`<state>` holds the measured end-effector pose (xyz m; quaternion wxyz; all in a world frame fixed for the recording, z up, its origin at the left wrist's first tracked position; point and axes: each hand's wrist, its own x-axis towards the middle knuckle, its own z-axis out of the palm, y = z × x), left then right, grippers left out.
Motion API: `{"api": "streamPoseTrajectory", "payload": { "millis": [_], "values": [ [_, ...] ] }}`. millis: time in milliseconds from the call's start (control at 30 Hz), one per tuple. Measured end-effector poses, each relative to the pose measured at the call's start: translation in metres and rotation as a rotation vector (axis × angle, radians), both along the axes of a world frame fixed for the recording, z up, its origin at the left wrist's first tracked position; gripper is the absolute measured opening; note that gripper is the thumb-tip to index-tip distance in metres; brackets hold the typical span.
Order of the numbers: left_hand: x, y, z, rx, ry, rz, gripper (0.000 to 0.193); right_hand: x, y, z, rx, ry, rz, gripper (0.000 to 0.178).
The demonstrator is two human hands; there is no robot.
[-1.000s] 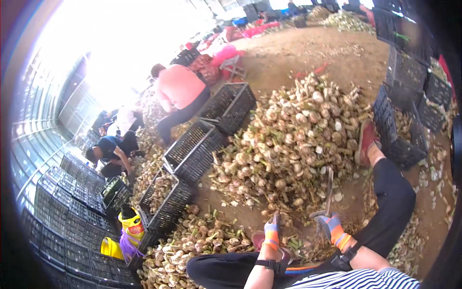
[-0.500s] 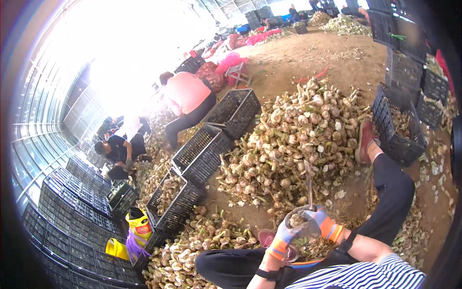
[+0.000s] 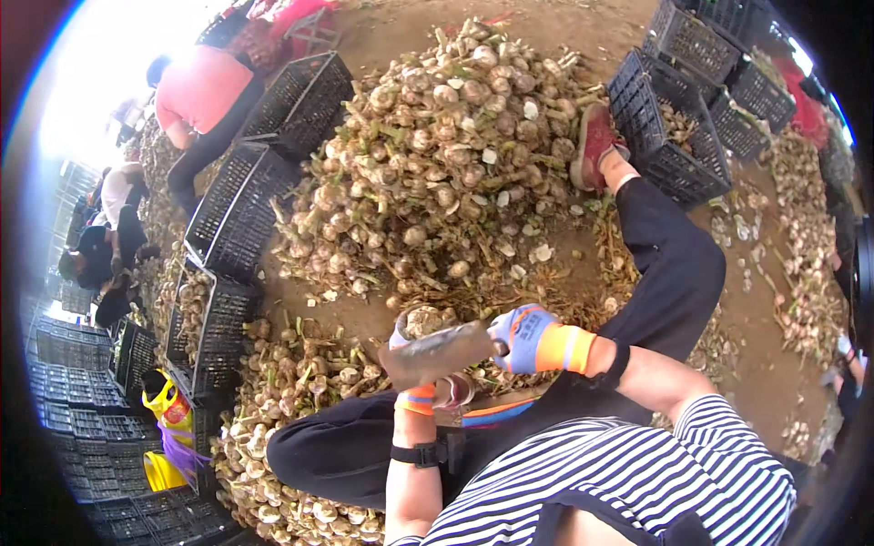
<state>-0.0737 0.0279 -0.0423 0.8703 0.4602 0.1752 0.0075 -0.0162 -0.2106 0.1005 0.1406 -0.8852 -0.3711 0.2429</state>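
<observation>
My right hand (image 3: 530, 340), in a grey-blue glove with an orange cuff, is closed round the handle of a knife (image 3: 439, 354). Its broad, dirty blade points left and passes in front of my left hand (image 3: 399, 335). That hand, gloved alike, is closed on a garlic bulb (image 3: 430, 320) showing above the blade; the blade hides most of its fingers. Whether blade and bulb touch, I cannot tell. Beyond my hands rises a big heap of garlic with stems (image 3: 446, 155). More garlic bulbs (image 3: 273, 437) lie left of my bent leg.
Black plastic crates (image 3: 241, 218) stand in a row on the left, with more stacked crates (image 3: 692, 45) at the upper right. A crate (image 3: 669, 136) sits beside my red shoe (image 3: 596, 146). A yellow bag (image 3: 168, 400) hangs near the left crates. A person in pink (image 3: 202, 91) bends beyond them.
The view has tipped downward, so the heap sits higher and further left. The knife has swung from pointing away to lying sideways before my left hand, and my right hand has drawn apart from it.
</observation>
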Motion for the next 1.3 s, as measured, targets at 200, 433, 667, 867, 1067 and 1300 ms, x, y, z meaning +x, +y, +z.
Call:
{"api": "streamPoseTrajectory", "payload": {
  "millis": [200, 433, 667, 867, 1067, 1300],
  "values": [
    [-0.017, 0.019, -0.031, -0.323, -0.045, 0.055, 0.046, -0.002, 0.027, 0.013, -0.039, -0.023, 0.133, 0.031],
    [-0.003, -0.016, 0.039, 0.755, -0.145, -0.077, 0.026, 0.004, 0.031, 0.018, -0.096, 0.027, 0.15, 0.036],
    [0.006, -0.033, 0.084, 0.188, -0.062, -0.104, 0.023, 0.002, 0.03, 0.013, -0.102, 0.011, 0.158, 0.037],
    [0.002, -0.013, 0.045, 0.392, 0.011, -0.083, 0.023, 0.006, 0.029, -0.009, -0.053, -0.003, 0.155, 0.037],
    [-0.005, -0.039, 0.105, 1.458, -0.193, -0.154, 0.04, 0.011, 0.023, -0.018, -0.057, 0.04, 0.125, 0.041],
    [0.011, -0.036, 0.098, 0.811, -0.056, 0.085, 0.046, 0.028, 0.004, -0.067, 0.47, 0.287, -0.613, 0.028]
  ]
}}
